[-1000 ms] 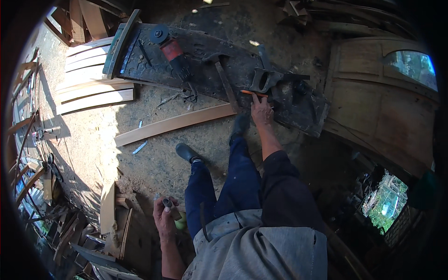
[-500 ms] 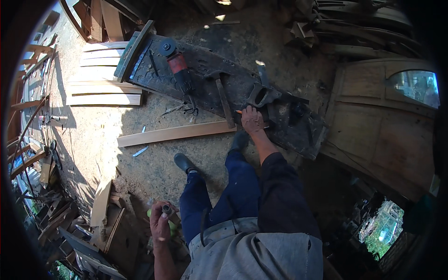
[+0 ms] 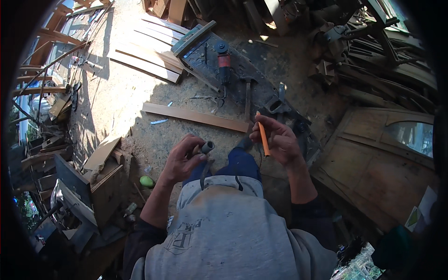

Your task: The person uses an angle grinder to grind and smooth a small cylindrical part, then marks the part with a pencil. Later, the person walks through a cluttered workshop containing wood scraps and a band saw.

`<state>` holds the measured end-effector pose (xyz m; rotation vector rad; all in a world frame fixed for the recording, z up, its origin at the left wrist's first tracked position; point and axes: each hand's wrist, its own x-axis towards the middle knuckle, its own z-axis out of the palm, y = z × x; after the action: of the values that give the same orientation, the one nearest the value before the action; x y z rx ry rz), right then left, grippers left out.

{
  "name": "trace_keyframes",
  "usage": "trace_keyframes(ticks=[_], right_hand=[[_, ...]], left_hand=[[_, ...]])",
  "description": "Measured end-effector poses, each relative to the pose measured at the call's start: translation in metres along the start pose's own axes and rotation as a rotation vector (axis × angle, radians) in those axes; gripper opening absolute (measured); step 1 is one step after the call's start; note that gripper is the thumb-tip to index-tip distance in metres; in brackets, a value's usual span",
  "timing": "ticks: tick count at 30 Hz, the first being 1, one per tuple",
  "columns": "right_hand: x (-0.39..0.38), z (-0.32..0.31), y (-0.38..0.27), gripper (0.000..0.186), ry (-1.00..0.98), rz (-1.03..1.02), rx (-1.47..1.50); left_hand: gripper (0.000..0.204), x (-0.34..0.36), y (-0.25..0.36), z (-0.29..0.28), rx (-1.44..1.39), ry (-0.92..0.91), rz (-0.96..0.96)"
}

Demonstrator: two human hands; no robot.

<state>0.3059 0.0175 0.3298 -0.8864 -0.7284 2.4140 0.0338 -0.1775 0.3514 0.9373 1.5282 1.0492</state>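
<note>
In front of my torso, my left hand [image 3: 183, 159] is closed around a short grey tube [image 3: 207, 147], its round open end facing up. My right hand [image 3: 283, 142] grips an orange pencil [image 3: 263, 139] between thumb and fingers, its pale tip pointing away from me. Beyond the hands, a low dark bench [image 3: 261, 74] carries a red and black angle grinder [image 3: 224, 64], a hammer [image 3: 248, 100] and a handsaw [image 3: 274, 105]. A long wooden strip [image 3: 193, 115] lies on the ground, its right end beside the hammer's handle.
Several pale boards [image 3: 147, 60] lie in sunlight at far left. Wood scraps [image 3: 105, 156] are heaped on the left near a green round object [image 3: 146, 181]. A wooden door panel [image 3: 359, 172] with a glass pane leans at right; stacked timber [image 3: 387, 79] lies behind it.
My right hand has lifted off the bench with the pencil and come back towards my body. My left hand has risen with the tube and moved inward. The view has turned.
</note>
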Motion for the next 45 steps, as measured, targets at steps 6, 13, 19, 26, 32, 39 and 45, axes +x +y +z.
trace_keyframes(ticks=[6, 13, 19, 26, 32, 39, 45], right_hand=[[-0.061, 0.084, -0.043, 0.037, -0.353, -0.455, -0.299], [-0.089, 0.150, -0.020, 0.022, -0.298, -0.654, -0.435], [-0.086, 0.163, -0.004, 0.023, -0.255, -0.708, -0.709], [-0.081, 0.163, 0.015, 0.022, -0.175, -0.579, -0.793], [-0.073, 0.158, 0.017, 0.022, -0.200, -0.821, -1.022], [-0.074, 0.152, 0.013, 0.020, -0.186, -0.586, -0.922], [-0.067, 0.142, 0.013, 0.020, -0.203, -0.591, -0.916]], left_hand=[[0.041, 0.001, 0.055, -0.003, 0.006, -0.025, 0.470], [0.042, -0.011, 0.069, -0.010, 0.031, -0.080, 0.660], [0.046, -0.025, 0.070, -0.015, 0.154, -0.055, 0.701], [0.046, -0.039, 0.066, -0.020, 0.235, -0.033, 0.639], [0.044, -0.040, 0.063, -0.018, 0.289, 0.024, 0.597], [0.043, -0.034, 0.066, -0.014, 0.298, 0.020, 0.544], [0.041, -0.030, 0.074, -0.010, 0.292, 0.018, 0.550]])
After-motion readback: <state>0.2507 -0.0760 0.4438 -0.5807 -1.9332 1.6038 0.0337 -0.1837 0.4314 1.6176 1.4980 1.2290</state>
